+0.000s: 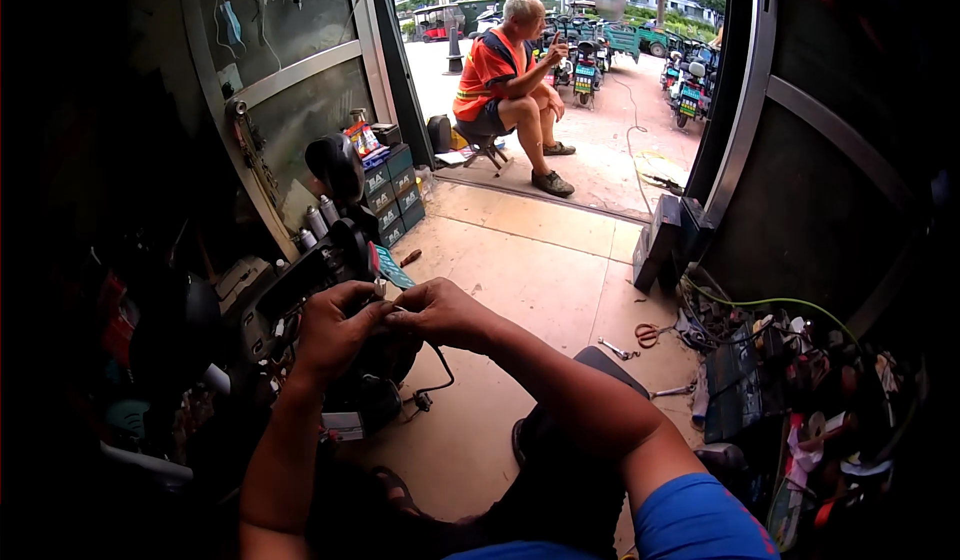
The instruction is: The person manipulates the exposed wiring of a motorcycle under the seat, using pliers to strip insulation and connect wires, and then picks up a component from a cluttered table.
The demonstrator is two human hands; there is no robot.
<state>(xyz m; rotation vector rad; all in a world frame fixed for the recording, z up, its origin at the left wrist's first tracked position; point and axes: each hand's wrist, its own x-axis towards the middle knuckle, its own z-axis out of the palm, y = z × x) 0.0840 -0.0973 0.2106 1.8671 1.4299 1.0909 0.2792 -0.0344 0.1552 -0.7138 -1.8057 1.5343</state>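
My left hand (340, 328) and my right hand (445, 312) meet in front of me, their fingertips closed in a pinch. Between them shows a small pale piece (392, 306), too small to name. Just beyond and below the hands stands a dark scooter (300, 282), partly hidden by my left hand and forearm. From beneath my right hand a black cable (441, 365) hangs down, ending in a small dark plug (423, 400) near the floor. A teal plate (393, 268) shows behind the hands.
Stacked dark boxes (398, 200) and spray cans (317, 222) stand by the left door. A screwdriver (411, 258) lies on the floor. Scissors (648, 335), a wrench (618, 349) and cluttered parts lie at right. Outside the doorway, a person in an orange vest (490, 70) sits on a stool.
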